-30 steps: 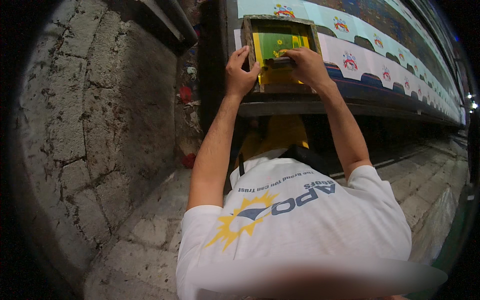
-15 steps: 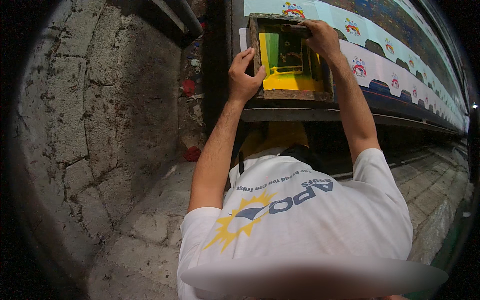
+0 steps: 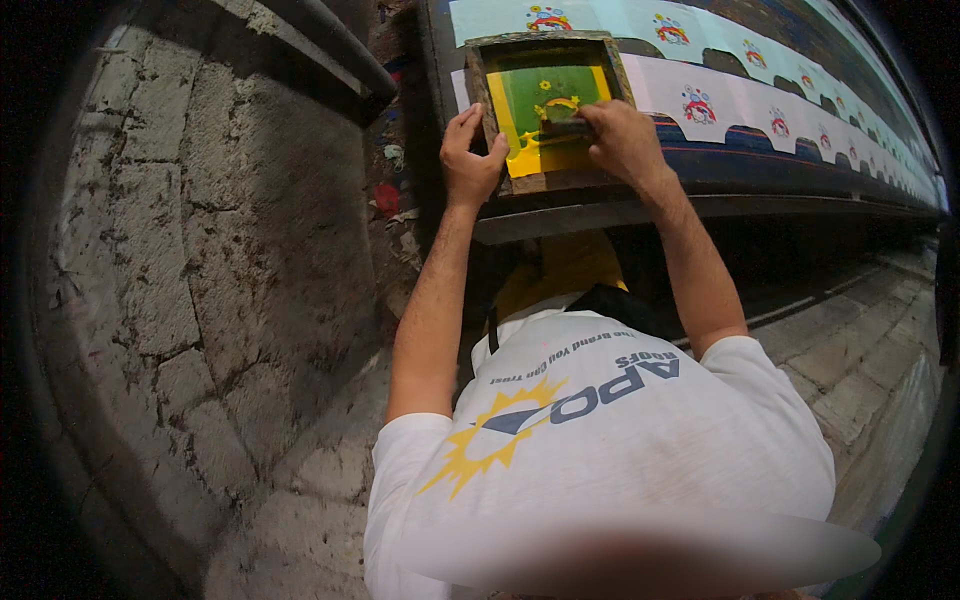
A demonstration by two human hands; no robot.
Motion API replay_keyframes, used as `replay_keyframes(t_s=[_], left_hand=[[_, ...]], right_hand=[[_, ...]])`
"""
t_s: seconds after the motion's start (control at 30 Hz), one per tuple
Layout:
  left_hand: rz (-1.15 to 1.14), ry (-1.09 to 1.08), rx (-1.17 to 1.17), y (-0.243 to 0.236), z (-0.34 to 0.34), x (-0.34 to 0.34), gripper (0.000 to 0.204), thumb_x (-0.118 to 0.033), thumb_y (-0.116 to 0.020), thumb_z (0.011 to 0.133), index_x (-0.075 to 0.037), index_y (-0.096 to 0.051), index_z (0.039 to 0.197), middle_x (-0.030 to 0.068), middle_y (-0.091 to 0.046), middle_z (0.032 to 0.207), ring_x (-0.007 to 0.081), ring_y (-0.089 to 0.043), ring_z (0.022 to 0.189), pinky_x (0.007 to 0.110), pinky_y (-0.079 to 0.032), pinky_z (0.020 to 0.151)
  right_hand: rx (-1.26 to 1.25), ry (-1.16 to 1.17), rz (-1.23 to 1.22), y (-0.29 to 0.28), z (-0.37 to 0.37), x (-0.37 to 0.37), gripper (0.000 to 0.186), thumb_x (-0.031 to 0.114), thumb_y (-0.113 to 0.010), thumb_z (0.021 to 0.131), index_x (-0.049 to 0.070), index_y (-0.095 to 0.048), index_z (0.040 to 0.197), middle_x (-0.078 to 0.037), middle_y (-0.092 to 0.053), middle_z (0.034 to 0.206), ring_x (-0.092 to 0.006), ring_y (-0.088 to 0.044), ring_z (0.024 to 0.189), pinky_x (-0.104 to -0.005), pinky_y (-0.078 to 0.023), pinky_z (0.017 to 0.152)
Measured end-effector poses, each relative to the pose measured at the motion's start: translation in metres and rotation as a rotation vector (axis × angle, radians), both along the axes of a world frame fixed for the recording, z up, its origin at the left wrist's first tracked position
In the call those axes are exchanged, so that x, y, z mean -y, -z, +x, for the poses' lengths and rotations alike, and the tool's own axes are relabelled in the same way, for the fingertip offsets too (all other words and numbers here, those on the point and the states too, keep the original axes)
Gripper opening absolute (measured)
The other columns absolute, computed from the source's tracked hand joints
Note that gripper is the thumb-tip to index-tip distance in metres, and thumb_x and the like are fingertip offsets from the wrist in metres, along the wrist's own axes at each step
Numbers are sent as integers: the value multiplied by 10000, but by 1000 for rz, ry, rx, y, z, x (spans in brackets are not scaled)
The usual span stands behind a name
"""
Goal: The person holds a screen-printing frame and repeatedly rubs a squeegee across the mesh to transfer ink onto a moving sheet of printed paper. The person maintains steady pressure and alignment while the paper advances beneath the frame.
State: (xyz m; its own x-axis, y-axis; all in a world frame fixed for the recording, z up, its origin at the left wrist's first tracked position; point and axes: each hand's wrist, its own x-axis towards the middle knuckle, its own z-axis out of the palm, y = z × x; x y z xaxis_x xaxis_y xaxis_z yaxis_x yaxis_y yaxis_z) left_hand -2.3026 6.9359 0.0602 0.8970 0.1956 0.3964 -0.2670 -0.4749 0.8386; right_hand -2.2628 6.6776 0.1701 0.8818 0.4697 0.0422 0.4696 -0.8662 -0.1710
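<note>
A wooden screen-printing frame (image 3: 540, 41) lies at the near end of a long table. Its green mesh (image 3: 522, 95) has yellow ink (image 3: 524, 157) along the sides and pooled at the near left. My left hand (image 3: 470, 165) holds the frame's left side, thumb and fingers spread around the edge. With my right hand (image 3: 628, 148) I grip a dark squeegee (image 3: 566, 127), which rests across the lower part of the mesh. A small printed-looking shape in yellow shows on the mesh just beyond the squeegee. My right hand hides the squeegee's right end and part of the frame.
Pale cut pieces (image 3: 690, 105) with colourful cartoon prints lie in rows along the table (image 3: 790, 172), stretching off to the right. A dark metal bar (image 3: 335, 50) stands at the upper left. Red scraps (image 3: 387, 199) lie on the ground beside worn stone paving (image 3: 240, 250).
My right hand has drawn the squeegee from the frame's far end toward me, uncovering green mesh behind it. My left hand stays on the frame's left side. The whole view has shifted slightly.
</note>
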Motion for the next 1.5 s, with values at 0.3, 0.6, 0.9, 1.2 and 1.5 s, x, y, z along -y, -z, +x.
replay_keyframes(t_s=[0.3, 0.6, 0.9, 1.2, 1.5], left_hand=[[-91, 36, -98, -2, -2, -2, 590, -167, -809, 926, -6, -650, 1471, 182, -641, 1441, 332, -655, 1318, 419, -530, 1118], [-304, 21, -314, -14, -4, 2, 607, -78, -800, 931, -14, -611, 1504, 145, -626, 1469, 249, -639, 1321, 398, -520, 1123], [-159, -154, -342, -26, -4, 24, 625, -61, -789, 884, -1, -585, 1472, 153, -621, 1419, 290, -624, 1309, 418, -486, 1143], [-185, -204, -282, -64, 19, 111, 607, 20, -730, 860, 16, -596, 1452, 132, -616, 1363, 274, -625, 1282, 402, -495, 1126], [-292, -191, -278, -59, 40, 288, 598, 27, -768, 837, 35, -614, 1415, 134, -623, 1313, 257, -661, 1226, 364, -523, 1090]], right_hand=[[35, -30, 100, 1, -31, 4, 339, 70, -842, 750, 92, -726, 1068, -100, -748, 1061, -343, -727, 1072, -480, -620, 902], [-165, -25, 505, -1, -21, 29, 555, 129, -934, 768, 107, -761, 1295, -231, -600, 1484, -425, -572, 1391, -507, -496, 1158], [-258, 218, 724, 23, -32, 46, 409, 162, -1030, 695, 95, -831, 1047, -218, -331, 1721, -426, -299, 1616, -509, -325, 1305], [-149, 202, 840, 10, -12, 124, 455, 146, -1032, 657, 124, -831, 1066, -203, -409, 1679, -404, -389, 1573, -512, -383, 1278], [-195, 275, 774, 3, 15, 295, 462, 74, -999, 691, 130, -820, 1113, -170, -414, 1684, -395, -414, 1568, -532, -445, 1255]])
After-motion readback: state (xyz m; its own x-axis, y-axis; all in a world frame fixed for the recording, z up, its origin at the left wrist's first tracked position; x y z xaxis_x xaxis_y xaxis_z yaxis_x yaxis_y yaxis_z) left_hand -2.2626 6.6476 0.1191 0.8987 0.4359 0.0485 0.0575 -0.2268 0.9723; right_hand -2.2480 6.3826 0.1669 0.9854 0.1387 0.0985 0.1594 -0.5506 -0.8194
